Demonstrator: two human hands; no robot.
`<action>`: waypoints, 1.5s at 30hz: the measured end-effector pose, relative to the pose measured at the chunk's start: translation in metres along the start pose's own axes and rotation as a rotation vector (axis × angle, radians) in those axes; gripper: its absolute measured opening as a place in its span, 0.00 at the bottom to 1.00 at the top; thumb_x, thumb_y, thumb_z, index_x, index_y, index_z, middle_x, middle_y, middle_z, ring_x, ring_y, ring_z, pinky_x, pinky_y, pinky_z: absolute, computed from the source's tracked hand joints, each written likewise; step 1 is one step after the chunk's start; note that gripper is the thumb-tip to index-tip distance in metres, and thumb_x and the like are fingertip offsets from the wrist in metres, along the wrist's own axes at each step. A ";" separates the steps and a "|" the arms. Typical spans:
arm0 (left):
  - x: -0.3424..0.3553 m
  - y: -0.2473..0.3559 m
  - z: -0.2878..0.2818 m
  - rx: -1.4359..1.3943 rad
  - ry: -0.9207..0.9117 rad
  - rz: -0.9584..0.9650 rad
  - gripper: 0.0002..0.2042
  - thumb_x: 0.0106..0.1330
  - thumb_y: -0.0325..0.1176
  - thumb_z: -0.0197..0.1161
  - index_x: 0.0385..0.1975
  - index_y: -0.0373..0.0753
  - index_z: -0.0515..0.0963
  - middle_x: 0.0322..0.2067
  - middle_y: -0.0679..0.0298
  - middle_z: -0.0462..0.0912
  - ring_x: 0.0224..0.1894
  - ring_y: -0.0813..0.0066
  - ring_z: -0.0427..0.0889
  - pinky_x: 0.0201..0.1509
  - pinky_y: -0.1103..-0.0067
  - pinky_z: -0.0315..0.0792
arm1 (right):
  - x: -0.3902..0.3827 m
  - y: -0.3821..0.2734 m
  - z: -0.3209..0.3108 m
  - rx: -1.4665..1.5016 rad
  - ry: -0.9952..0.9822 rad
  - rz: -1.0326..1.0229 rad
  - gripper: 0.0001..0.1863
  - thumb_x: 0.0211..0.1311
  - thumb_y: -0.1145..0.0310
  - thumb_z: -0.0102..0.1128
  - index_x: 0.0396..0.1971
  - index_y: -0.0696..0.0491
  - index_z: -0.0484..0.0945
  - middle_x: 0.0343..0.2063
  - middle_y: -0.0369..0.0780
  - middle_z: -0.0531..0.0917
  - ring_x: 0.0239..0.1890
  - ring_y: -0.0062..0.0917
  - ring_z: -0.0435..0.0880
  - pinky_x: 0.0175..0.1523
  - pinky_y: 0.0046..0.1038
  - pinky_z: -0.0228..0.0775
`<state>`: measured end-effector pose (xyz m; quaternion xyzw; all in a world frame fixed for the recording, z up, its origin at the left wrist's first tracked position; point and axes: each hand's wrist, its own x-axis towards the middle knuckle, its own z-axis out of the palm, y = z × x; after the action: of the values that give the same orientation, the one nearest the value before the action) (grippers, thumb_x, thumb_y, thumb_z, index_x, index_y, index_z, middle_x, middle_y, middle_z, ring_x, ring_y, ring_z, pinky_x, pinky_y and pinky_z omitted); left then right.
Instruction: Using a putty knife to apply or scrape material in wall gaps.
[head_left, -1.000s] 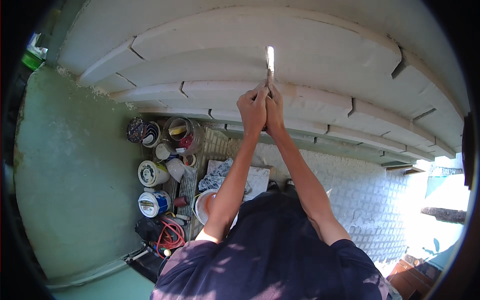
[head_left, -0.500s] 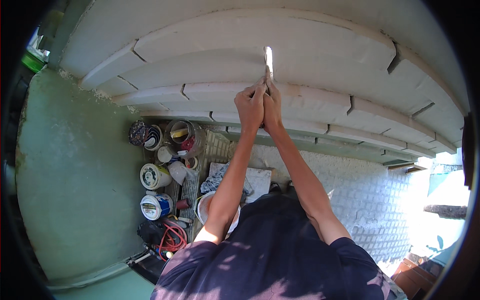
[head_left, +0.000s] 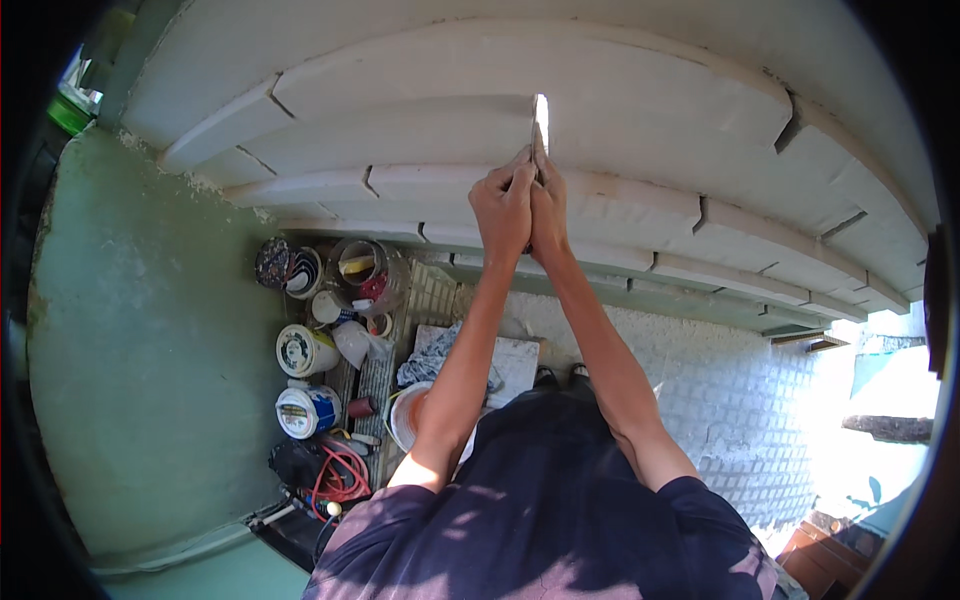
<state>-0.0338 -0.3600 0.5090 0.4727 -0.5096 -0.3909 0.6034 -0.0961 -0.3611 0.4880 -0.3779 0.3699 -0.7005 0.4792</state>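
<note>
Both my arms reach up to a pale wall (head_left: 430,125) of overlapping stepped boards with dark gaps at their joints. A flat-bladed scraper (head_left: 541,118) stands nearly edge-on against one board, its narrow blade catching bright light. My left hand (head_left: 503,205) is closed around its lower part, and my right hand (head_left: 547,208) closes on it from the other side, the two pressed together. Fingers of the right hand stretch up along the blade. Most of the handle is hidden inside the hands.
Below on the left, a wooden bench (head_left: 378,400) carries a large clear tub (head_left: 385,290), a white bucket (head_left: 305,350), a blue-and-white bucket (head_left: 308,411) and a coiled red hose (head_left: 343,473). A green wall (head_left: 160,350) bounds the left. Another bucket (head_left: 404,415) stands beside my left forearm.
The scraper and both hands have shifted very slightly to the right in the picture. The grip looks the same, and the bench things have moved a little left with the view.
</note>
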 end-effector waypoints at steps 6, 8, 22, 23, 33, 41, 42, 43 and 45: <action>-0.003 -0.026 -0.001 0.084 0.034 0.015 0.14 0.66 0.32 0.61 0.24 0.24 0.79 0.19 0.69 0.77 0.26 0.85 0.71 0.29 0.80 0.67 | -0.007 0.021 -0.009 0.017 0.033 0.073 0.08 0.64 0.74 0.47 0.39 0.62 0.72 0.25 0.33 0.70 0.30 0.16 0.67 0.32 0.23 0.63; -0.015 -0.023 -0.001 0.197 -0.002 -0.013 0.14 0.66 0.31 0.61 0.25 0.24 0.80 0.19 0.69 0.77 0.26 0.85 0.71 0.30 0.80 0.68 | -0.017 0.021 -0.013 0.098 0.040 0.131 0.10 0.64 0.74 0.47 0.41 0.63 0.72 0.26 0.32 0.70 0.30 0.15 0.67 0.32 0.22 0.63; -0.005 -0.014 0.000 0.052 0.015 0.005 0.12 0.64 0.30 0.60 0.39 0.27 0.83 0.25 0.52 0.86 0.29 0.79 0.81 0.34 0.76 0.74 | -0.004 0.019 -0.005 0.047 0.024 0.034 0.07 0.65 0.75 0.47 0.38 0.61 0.71 0.25 0.33 0.69 0.30 0.15 0.66 0.33 0.22 0.62; 0.004 -0.008 0.000 0.051 0.016 0.011 0.12 0.64 0.30 0.60 0.39 0.27 0.83 0.25 0.52 0.86 0.29 0.79 0.81 0.34 0.76 0.74 | 0.004 0.011 0.002 0.049 0.021 0.029 0.07 0.65 0.75 0.47 0.38 0.61 0.71 0.25 0.33 0.69 0.30 0.15 0.66 0.33 0.22 0.62; -0.004 -0.027 0.000 0.090 0.027 -0.027 0.12 0.64 0.31 0.61 0.37 0.26 0.82 0.18 0.56 0.82 0.27 0.83 0.77 0.32 0.76 0.73 | -0.008 0.023 -0.011 0.064 0.054 0.131 0.12 0.64 0.75 0.46 0.44 0.63 0.73 0.27 0.32 0.69 0.31 0.15 0.66 0.34 0.21 0.62; -0.003 -0.012 -0.001 0.055 0.015 0.000 0.12 0.63 0.31 0.61 0.34 0.23 0.79 0.18 0.54 0.81 0.28 0.83 0.75 0.33 0.75 0.72 | -0.006 0.004 0.001 -0.013 0.000 0.012 0.12 0.63 0.75 0.46 0.44 0.62 0.74 0.25 0.31 0.69 0.30 0.15 0.67 0.33 0.21 0.62; -0.006 -0.022 0.002 0.037 0.051 0.005 0.12 0.62 0.30 0.61 0.33 0.23 0.78 0.18 0.54 0.80 0.27 0.84 0.74 0.32 0.75 0.71 | -0.008 0.016 -0.002 0.025 0.042 0.053 0.12 0.63 0.75 0.46 0.44 0.63 0.74 0.25 0.31 0.69 0.30 0.15 0.67 0.33 0.22 0.62; -0.010 -0.024 0.005 0.020 0.086 -0.002 0.12 0.62 0.30 0.61 0.32 0.23 0.77 0.17 0.55 0.79 0.26 0.84 0.73 0.31 0.75 0.71 | -0.010 0.021 -0.005 0.060 0.090 0.103 0.12 0.63 0.75 0.46 0.44 0.63 0.73 0.25 0.31 0.69 0.30 0.15 0.66 0.33 0.22 0.62; -0.005 -0.025 0.002 0.115 0.038 -0.008 0.12 0.62 0.30 0.60 0.32 0.23 0.78 0.16 0.56 0.78 0.25 0.84 0.73 0.30 0.75 0.70 | 0.002 0.022 -0.011 0.053 0.059 0.116 0.12 0.62 0.75 0.46 0.43 0.63 0.73 0.25 0.32 0.69 0.30 0.15 0.67 0.33 0.22 0.62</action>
<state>-0.0362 -0.3617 0.4839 0.5161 -0.5178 -0.3543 0.5830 -0.0975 -0.3667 0.4641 -0.3225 0.3865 -0.6918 0.5176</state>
